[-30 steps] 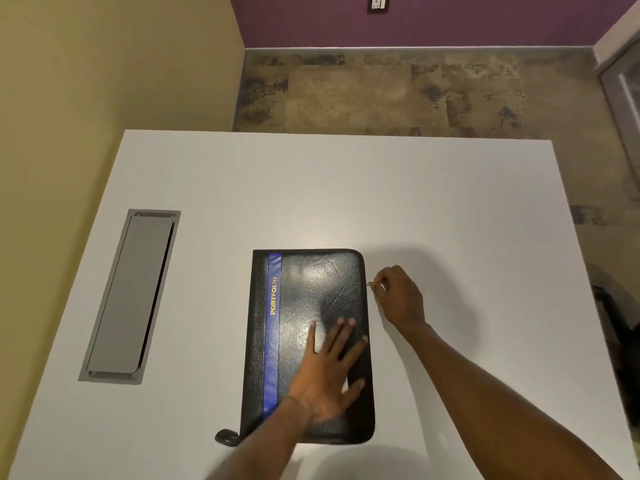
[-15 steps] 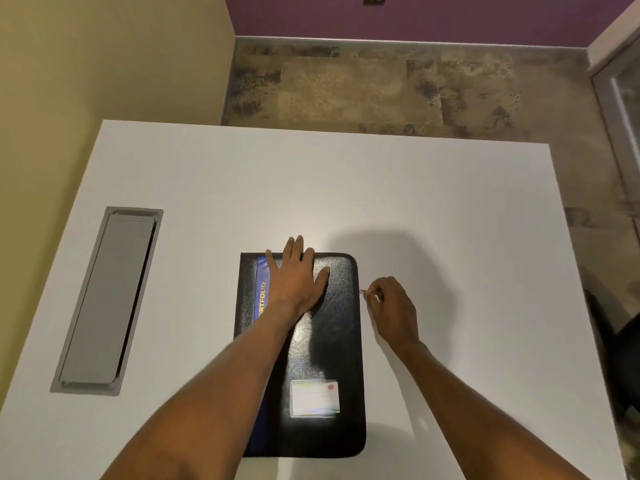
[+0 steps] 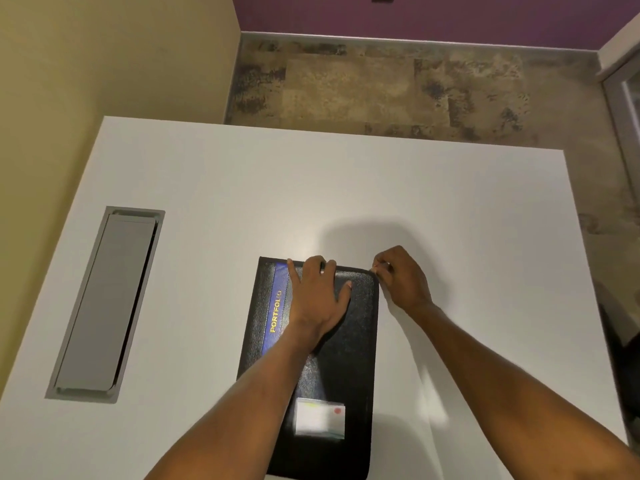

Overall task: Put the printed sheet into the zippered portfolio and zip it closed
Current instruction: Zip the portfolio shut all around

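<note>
The portfolio point(image 3: 322, 344) is laid closed on the table point(image 3: 450, 209), long axis 12 to 6 o'clock. The left hand point(image 3: 317, 296) is pressed flat, fingers spread, on its top. The zipper pull is pinched by the right hand point(image 3: 401, 278) at the 1 o'clock corner; the top edge runs toward 9.

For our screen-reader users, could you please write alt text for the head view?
A left hand presses flat on a closed black portfolio on a white table, while the right hand pinches at its far right corner.

hands point(image 3: 320, 292) on closed portfolio point(image 3: 346, 368)
</note>
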A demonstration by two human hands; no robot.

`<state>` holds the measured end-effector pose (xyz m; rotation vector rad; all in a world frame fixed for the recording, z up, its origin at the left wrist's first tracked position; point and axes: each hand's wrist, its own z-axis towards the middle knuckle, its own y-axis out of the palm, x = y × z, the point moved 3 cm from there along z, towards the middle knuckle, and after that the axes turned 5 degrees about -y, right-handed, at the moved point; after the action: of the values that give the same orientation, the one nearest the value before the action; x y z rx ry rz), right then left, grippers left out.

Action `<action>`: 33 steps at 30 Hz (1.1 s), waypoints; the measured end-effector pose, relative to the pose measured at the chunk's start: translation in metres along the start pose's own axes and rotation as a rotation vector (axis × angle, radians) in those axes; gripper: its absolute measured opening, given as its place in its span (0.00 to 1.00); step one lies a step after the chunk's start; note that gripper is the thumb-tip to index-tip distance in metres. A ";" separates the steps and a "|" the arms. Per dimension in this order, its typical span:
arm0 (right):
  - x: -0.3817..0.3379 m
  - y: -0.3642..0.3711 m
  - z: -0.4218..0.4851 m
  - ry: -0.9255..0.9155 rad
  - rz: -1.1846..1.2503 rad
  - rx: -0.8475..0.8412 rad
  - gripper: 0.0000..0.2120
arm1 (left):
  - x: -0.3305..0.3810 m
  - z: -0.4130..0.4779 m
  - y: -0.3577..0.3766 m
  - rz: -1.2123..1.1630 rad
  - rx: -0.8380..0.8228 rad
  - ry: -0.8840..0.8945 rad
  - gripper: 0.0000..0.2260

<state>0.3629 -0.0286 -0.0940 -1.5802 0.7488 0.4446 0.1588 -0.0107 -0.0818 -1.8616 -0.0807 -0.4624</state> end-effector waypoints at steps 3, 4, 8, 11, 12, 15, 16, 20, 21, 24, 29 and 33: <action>-0.004 0.000 0.029 -0.084 -0.022 -0.133 0.02 | -0.002 0.002 0.004 -0.020 0.004 0.005 0.24; -0.007 0.001 0.039 -0.119 -0.060 -0.176 0.03 | -0.003 0.002 0.005 -0.021 0.007 0.006 0.24; -0.028 0.012 0.072 -0.262 -0.165 -0.327 0.08 | -0.003 0.003 0.010 -0.023 0.034 0.008 0.23; -0.048 0.026 0.090 -0.371 -0.233 -0.443 0.08 | -0.003 0.004 0.012 -0.034 0.068 0.025 0.22; -0.055 0.030 0.096 -0.400 -0.254 -0.476 0.07 | -0.003 0.004 0.013 -0.034 0.078 0.031 0.22; -0.072 0.042 0.111 -0.442 -0.288 -0.550 0.06 | -0.005 0.004 0.015 -0.020 0.087 0.044 0.21; -0.078 0.046 0.114 -0.454 -0.305 -0.574 0.06 | -0.005 0.004 0.016 -0.016 0.085 0.045 0.21; -0.105 0.065 0.126 -0.500 -0.330 -0.644 0.06 | -0.003 0.005 0.017 -0.006 0.081 0.024 0.23; -0.111 0.069 0.129 -0.502 -0.319 -0.652 0.05 | -0.003 0.005 0.016 -0.022 0.081 0.011 0.23; -0.128 0.081 0.138 -0.508 -0.326 -0.664 0.04 | -0.005 0.002 0.016 -0.076 0.099 -0.010 0.23; -0.153 0.095 0.145 -0.489 -0.269 -0.675 0.04 | -0.001 0.003 0.018 -0.017 0.055 0.003 0.24; -0.168 0.107 0.140 -0.468 -0.239 -0.643 0.02 | -0.004 0.001 0.027 0.003 0.027 0.025 0.25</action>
<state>0.1888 0.1414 -0.0813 -2.0192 0.0414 0.8980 0.1634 -0.0183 -0.1077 -1.8284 -0.0667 -0.4803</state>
